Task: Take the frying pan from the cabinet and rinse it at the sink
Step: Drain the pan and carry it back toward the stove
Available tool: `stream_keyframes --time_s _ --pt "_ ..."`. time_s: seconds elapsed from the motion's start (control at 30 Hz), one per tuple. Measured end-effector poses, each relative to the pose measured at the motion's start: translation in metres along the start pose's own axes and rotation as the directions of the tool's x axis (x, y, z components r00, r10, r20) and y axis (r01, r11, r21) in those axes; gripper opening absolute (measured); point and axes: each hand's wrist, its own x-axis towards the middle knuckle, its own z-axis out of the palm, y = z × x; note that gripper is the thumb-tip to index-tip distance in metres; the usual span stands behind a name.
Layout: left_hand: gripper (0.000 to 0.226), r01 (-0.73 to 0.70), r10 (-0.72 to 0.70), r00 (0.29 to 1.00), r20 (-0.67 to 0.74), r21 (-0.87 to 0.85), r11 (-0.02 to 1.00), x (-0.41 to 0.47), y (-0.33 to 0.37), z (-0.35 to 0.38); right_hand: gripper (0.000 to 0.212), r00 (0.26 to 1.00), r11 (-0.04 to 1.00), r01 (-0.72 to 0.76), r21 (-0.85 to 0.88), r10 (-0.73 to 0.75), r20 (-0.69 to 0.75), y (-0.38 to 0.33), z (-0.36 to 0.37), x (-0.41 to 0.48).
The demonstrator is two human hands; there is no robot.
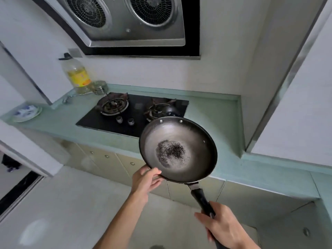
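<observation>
A dark round frying pan (177, 150) with a worn grey inside and a dark speckled patch in its middle hangs in the air, tilted toward me, in front of the counter edge. My right hand (222, 225) grips its black handle low in the view. My left hand (146, 180) holds the pan's near left rim, thumb on top and fingers underneath. The cabinet doors (107, 157) below the counter appear closed. No sink is in view.
A black two-burner gas hob (133, 112) sits in the pale green counter (212, 112) behind the pan. A range hood (133, 24) hangs above. At the back left stand an oil bottle (77, 74) and a small steel pot (99, 88); a patterned plate (27, 112) lies far left.
</observation>
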Motion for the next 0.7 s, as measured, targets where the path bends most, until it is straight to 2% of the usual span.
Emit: stream_keyframes --time_s 0.13,0.23,0.43,0.7 --pt "0.037 0.020 -0.017 0.995 0.100 -0.037 0.999 0.042 0.034 0.002 0.024 0.999 0.999 0.035 -0.028 -0.035 0.015 -0.030 -0.024 0.050" --pt "0.029 0.091 -0.082 0.989 0.124 -0.069 0.993 0.079 0.063 0.001 0.020 0.999 0.998 0.026 -0.058 -0.024 0.033 -0.047 -0.026 0.089" --pt "0.025 0.031 -0.028 0.990 0.138 -0.016 0.999 0.166 0.109 0.008 0.018 1.000 0.997 -0.015 -0.073 0.015 -0.003 -0.089 -0.029 0.168" --pt "0.014 0.098 -0.093 0.971 0.219 -0.011 0.995 0.283 0.181 0.007 0.016 0.995 0.991 -0.073 -0.112 0.064 -0.079 -0.161 -0.026 0.267"
